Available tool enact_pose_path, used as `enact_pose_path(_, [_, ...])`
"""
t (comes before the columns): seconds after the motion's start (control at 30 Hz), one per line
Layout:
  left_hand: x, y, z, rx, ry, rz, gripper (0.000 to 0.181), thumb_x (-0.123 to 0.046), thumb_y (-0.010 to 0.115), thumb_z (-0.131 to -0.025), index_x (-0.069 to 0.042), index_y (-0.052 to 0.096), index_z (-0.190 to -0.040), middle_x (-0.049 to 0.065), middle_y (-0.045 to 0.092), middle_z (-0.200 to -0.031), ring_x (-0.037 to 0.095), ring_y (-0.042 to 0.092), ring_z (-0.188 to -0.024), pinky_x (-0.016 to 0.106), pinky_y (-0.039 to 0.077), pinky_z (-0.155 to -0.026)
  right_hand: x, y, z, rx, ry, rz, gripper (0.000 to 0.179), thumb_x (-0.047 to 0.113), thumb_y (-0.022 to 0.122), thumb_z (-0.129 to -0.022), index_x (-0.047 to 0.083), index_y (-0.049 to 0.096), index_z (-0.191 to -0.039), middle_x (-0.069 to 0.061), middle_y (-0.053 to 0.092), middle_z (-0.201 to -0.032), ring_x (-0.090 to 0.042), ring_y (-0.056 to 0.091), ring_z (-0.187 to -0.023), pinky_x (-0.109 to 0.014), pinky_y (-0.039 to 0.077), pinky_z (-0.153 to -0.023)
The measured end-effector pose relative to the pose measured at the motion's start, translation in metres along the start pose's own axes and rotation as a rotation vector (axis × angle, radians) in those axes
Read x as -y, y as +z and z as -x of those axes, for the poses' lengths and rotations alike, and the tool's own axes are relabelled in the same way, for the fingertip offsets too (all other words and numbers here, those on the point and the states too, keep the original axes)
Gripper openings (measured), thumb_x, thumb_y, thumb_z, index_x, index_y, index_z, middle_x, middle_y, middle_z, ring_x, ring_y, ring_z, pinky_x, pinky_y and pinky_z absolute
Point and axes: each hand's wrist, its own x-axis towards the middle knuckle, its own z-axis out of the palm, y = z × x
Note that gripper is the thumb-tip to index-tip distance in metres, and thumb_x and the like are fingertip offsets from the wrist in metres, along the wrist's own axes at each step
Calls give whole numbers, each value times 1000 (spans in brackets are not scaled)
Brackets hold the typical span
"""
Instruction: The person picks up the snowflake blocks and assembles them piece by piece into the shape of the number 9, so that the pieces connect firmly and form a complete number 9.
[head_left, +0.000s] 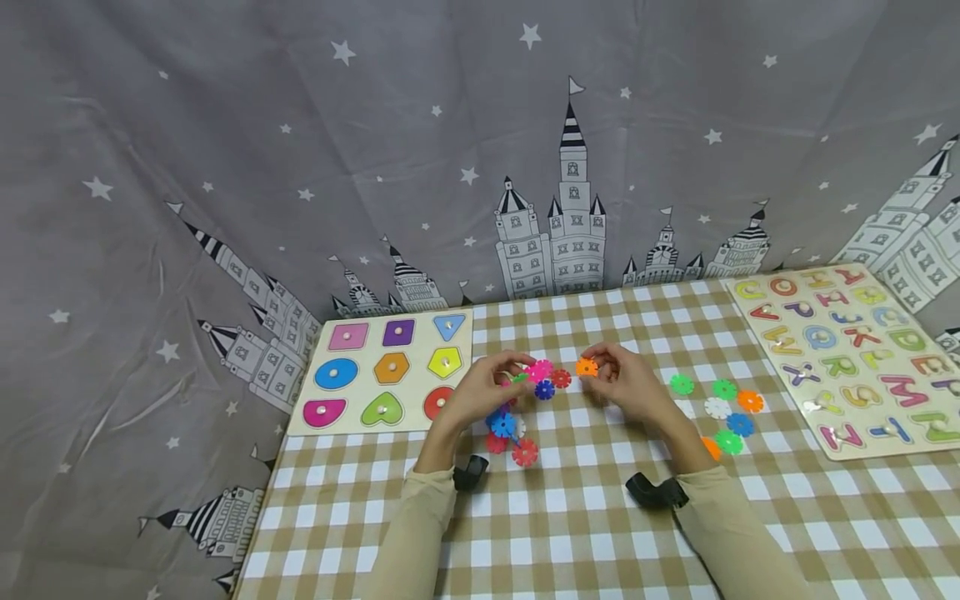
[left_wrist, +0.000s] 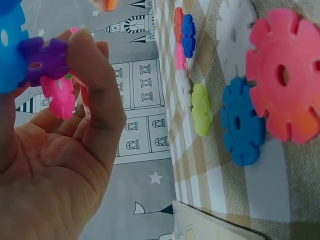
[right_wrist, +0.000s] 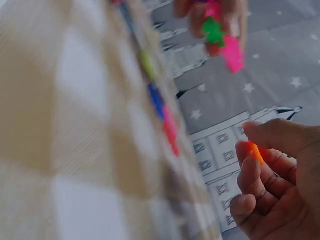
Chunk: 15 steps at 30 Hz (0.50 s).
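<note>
My left hand point(head_left: 474, 390) holds a joined string of notched flower-shaped plastic discs above the table. In the left wrist view a purple disc point(left_wrist: 44, 61) is pinched at the fingers, linked to a light blue disc point(left_wrist: 11, 55), with a pink disc point(left_wrist: 61, 97) behind. The right wrist view shows a green disc point(right_wrist: 213, 31) and another pink disc point(right_wrist: 232, 54) at the string's far end. Between thumb and fingers, my right hand point(head_left: 633, 387) pinches a single orange disc point(head_left: 587, 367), apart from the string. A red disc point(head_left: 561, 379) and a dark blue disc point(head_left: 544, 390) lie below.
More loose discs, one coral red point(head_left: 526, 452), lie by my left wrist. Right of my right hand is a group including a white disc point(head_left: 717, 407). A shape puzzle board point(head_left: 348, 427) stands left, a letter puzzle board point(head_left: 817, 425) right. Behind hangs a grey castle-print curtain point(head_left: 420, 150).
</note>
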Motion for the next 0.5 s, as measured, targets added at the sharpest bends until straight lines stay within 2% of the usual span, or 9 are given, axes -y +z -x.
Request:
enact_pose_path(0.1, [-1,0,2,2,-13,0,36,-16,71,-89,-10,64,-125,8,64,-104,27,65,-77,26,51,-65,6,-1,1,8,-13,-137,33,3,72,-86,-3,59,-116,-13,61,-91,-10,50,-69,-18,44,-59])
enact_pose_path(0.17, [-1,-1,4,2,-20,2,37,-15,72,-89,-10,64,-125,8,65,-104,31,66,-78,26,51,-65,8,-1,1,8,-29,-179,34,2,71,-86,-5,59,-117,-16,61,-94,-8,51,-70,-17,45,-60])
enact_pose_path(0.33, [-2,-2,4,3,-10,-4,37,-14,72,-89,-9,64,-125,9,65,-105,33,66,-78,26,51,-65,10,-3,1,-20,-90,-208,34,-1,71,-86,-8,60,-117,-20,62,-94,-6,52,-68,-17,46,-58])
enact_pose_path(0.5, [-5,-2,2,23,21,-6,37,-16,72,-89,-7,65,-124,10,66,-106,24,65,-73,26,52,-65,13,-5,2,-16,-120,-200,35,0,71,-87,-7,60,-119,-16,63,-90,-6,53,-67,-17,46,-58])
